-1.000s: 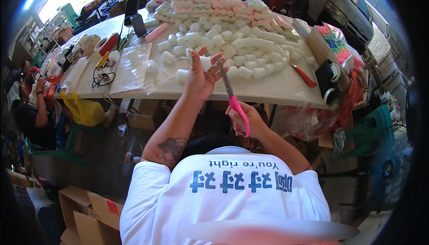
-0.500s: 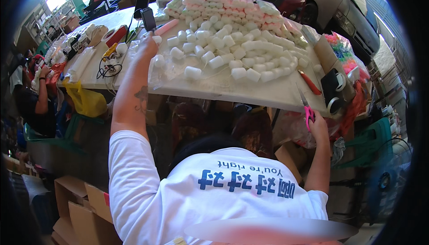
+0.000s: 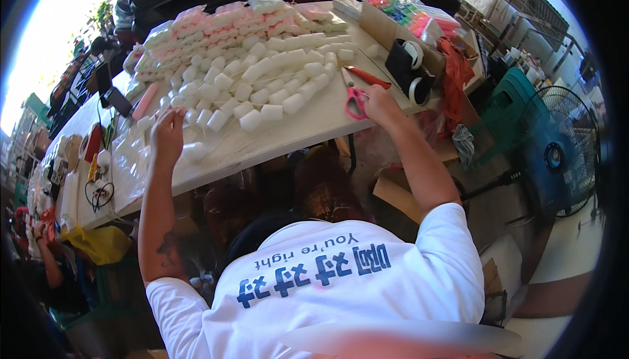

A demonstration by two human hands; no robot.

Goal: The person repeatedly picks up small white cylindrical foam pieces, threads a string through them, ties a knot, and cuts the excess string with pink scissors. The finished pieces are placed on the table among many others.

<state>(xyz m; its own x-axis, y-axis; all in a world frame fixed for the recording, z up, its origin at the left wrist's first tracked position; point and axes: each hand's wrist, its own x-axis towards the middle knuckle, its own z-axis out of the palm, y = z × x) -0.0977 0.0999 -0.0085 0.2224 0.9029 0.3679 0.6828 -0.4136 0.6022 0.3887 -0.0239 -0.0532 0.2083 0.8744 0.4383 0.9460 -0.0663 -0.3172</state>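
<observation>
Pink-handled scissors (image 3: pixel 357 102) are in my right hand (image 3: pixel 383 105), over the right part of the table, blades pointing away. The fingers close around one handle loop. My left hand (image 3: pixel 168 131) is at the left edge of a spread of white cylindrical pieces (image 3: pixel 252 120), its fingertips pinched together. What they pinch, if anything, is too small to tell. Many of the white pieces sit in rows, with thin string showing between some. A red-orange handled tool (image 3: pixel 368 77) lies just beyond the scissors. A pink stick (image 3: pixel 145 101) lies beyond my left hand.
Bagged white and pink pieces (image 3: pixel 229 25) are piled at the table's (image 3: pixel 275 137) far side. A cardboard box (image 3: pixel 393 30), white-rimmed rolls (image 3: pixel 415 54) and a red bag (image 3: pixel 453 74) stand right. Cables (image 3: pixel 99 194) lie left. A blue fan (image 3: pixel 555 156) stands at right; another person's arm (image 3: pixel 49 257) shows far left.
The view has swung to the right. My right hand has brought the scissors from beside the table's front edge to over the tabletop. My left hand has drawn back toward me, beside the white pieces.
</observation>
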